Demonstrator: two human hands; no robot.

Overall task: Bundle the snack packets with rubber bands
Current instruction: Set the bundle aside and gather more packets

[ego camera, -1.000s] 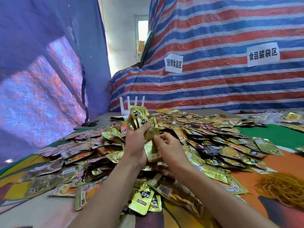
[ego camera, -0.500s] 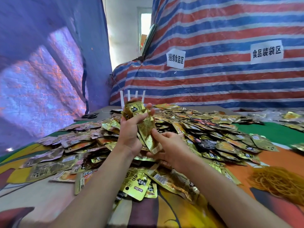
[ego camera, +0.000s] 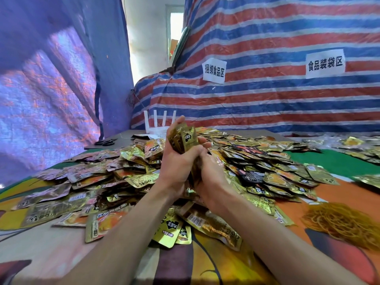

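- Above the middle of the surface [ego camera: 333, 164], the left hand [ego camera: 176, 167] and right hand [ego camera: 211, 177] are pressing together round an upright stack of packets [ego camera: 184, 138].
- Lower half of the stack is lying hidden between the palms; whether a band is sitting on it cannot be told.
- Left grip is curling closed round the stack. Right grip is wrapping it from the far side, with only fingertips [ego camera: 203, 144] showing.
- Stack is showing gold foil faces with dark labels.
- Loose packets [ego camera: 267, 161] are covering the surface beneath, their print blurring toward the edges.
- Rubber bands [ego camera: 341, 223] are lying heaped at right, well apart from both hands.
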